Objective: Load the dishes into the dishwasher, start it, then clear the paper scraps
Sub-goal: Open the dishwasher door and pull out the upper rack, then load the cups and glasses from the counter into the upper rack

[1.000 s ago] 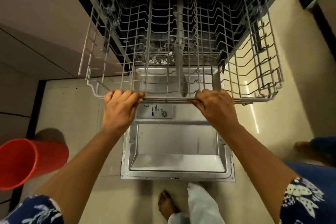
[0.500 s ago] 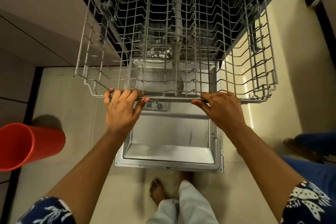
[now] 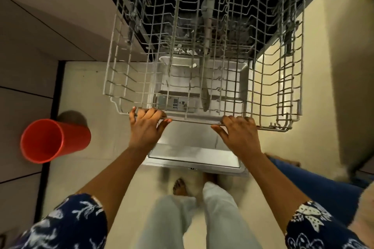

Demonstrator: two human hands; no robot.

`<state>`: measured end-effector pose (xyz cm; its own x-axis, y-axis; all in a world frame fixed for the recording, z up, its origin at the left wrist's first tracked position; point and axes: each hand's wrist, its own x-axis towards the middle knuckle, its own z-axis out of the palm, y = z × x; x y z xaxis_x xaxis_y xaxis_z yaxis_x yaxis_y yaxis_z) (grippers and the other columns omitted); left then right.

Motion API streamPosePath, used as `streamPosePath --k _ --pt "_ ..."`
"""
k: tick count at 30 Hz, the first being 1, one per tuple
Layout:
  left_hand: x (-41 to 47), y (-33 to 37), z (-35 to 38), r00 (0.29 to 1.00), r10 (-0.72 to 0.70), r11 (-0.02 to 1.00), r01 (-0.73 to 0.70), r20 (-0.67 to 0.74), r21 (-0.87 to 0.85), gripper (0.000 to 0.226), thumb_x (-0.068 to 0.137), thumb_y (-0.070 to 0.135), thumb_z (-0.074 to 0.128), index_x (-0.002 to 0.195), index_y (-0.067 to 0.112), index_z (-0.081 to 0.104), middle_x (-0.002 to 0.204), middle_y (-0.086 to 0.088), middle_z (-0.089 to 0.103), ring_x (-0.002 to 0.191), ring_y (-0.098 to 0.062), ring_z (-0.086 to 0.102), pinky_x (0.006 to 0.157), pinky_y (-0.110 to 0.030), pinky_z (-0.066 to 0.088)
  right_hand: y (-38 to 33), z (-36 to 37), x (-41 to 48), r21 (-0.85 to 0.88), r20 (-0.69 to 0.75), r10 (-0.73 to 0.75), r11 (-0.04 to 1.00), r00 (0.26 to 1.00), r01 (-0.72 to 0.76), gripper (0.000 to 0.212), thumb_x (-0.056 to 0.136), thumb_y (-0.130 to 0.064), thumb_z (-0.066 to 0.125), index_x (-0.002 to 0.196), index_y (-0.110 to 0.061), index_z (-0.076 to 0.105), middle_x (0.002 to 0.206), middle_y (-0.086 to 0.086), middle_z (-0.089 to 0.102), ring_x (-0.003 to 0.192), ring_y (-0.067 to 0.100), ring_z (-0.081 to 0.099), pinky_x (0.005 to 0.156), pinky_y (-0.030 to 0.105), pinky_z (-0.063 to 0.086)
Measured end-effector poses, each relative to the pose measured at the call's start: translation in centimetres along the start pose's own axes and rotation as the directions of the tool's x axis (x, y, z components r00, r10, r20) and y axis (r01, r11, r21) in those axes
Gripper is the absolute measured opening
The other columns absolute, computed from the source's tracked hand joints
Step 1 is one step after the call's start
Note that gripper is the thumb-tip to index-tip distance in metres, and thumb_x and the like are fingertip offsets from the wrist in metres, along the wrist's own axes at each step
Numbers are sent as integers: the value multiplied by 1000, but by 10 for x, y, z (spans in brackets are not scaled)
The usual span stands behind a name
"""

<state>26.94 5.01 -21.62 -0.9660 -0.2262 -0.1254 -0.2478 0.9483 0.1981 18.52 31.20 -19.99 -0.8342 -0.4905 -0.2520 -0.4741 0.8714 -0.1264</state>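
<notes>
The dishwasher's white wire upper rack (image 3: pixel 125 79) is pulled out over the open door (image 3: pixel 194 147) and holds no dishes. My left hand (image 3: pixel 146 125) grips the rack's front rail at its left part, fingers curled over the wire. My right hand (image 3: pixel 238 133) grips the same rail further right. A grey spray arm (image 3: pixel 208 26) runs under the rack's middle. Small pale scraps (image 3: pixel 183 50) lie deep inside the tub.
A red plastic bin (image 3: pixel 54 139) stands on the floor to the left, by the cabinet fronts (image 3: pixel 40 26). My bare foot (image 3: pixel 180 186) and pale trousers are just before the door's edge. Another person's blue-clad leg (image 3: pixel 315 178) is at the right.
The rack has slid further out toward me with both hands still gripping its front rail; it now covers more of the open door.
</notes>
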Motion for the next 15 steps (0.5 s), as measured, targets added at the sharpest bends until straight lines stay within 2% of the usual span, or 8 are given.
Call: streamPosePath --k 2,4,5,9,11,13,15 --pt "2 1 -11 991 -2 999 7 132 -42 65 88 71 15 97 30 65 102 5 65 103 -24 57 108 -46 13 -10 -16 1 -22 107 44 999 993 -42 71 89 -66 10 110 -21 60 104 1 67 103 23 59 96 47 37" --pt "6 1 -26 972 -11 990 43 233 -134 63 83 72 19 104 33 64 111 6 63 111 -21 53 111 -47 15 -28 -39 10 -38 156 40 999 987 -34 59 93 -60 22 124 -20 53 124 2 58 119 24 49 105 49 29" --pt "9 -2 -39 973 -26 977 74 231 -200 64 82 71 19 108 33 64 114 5 61 113 -22 53 111 -48 18 -41 -54 20 -37 147 11 999 989 -5 51 95 -53 31 128 -19 50 129 3 54 123 24 45 107 49 25" --pt "29 -46 -111 985 -175 919 163 1 -360 54 85 61 28 113 29 62 119 2 60 114 -23 51 111 -44 19 -115 -127 79 -35 27 -184 982 983 185 38 95 -39 44 125 -17 53 127 3 56 123 22 45 109 48 22" --pt "43 -91 -152 964 -226 921 165 -140 -354 46 87 56 34 110 28 62 116 2 61 110 -23 53 101 -42 31 -164 -162 114 -39 -164 -292 956 942 290 33 90 -34 50 110 -11 63 111 7 64 110 26 57 99 51 38" --pt "68 -148 -197 935 -247 930 155 -256 -332 41 86 52 40 109 27 63 113 1 62 107 -24 57 94 -42 41 -218 -194 160 -34 -342 -331 940 880 340 35 82 -37 47 93 -12 69 94 6 69 92 26 65 83 48 50" --pt "93 -205 -241 910 -263 933 156 -320 -323 43 84 51 43 111 24 64 117 0 61 108 -25 57 95 -45 43 -272 -224 204 28 -363 -324 933 874 358 40 80 -41 42 92 -15 69 95 4 69 93 26 65 80 44 52"
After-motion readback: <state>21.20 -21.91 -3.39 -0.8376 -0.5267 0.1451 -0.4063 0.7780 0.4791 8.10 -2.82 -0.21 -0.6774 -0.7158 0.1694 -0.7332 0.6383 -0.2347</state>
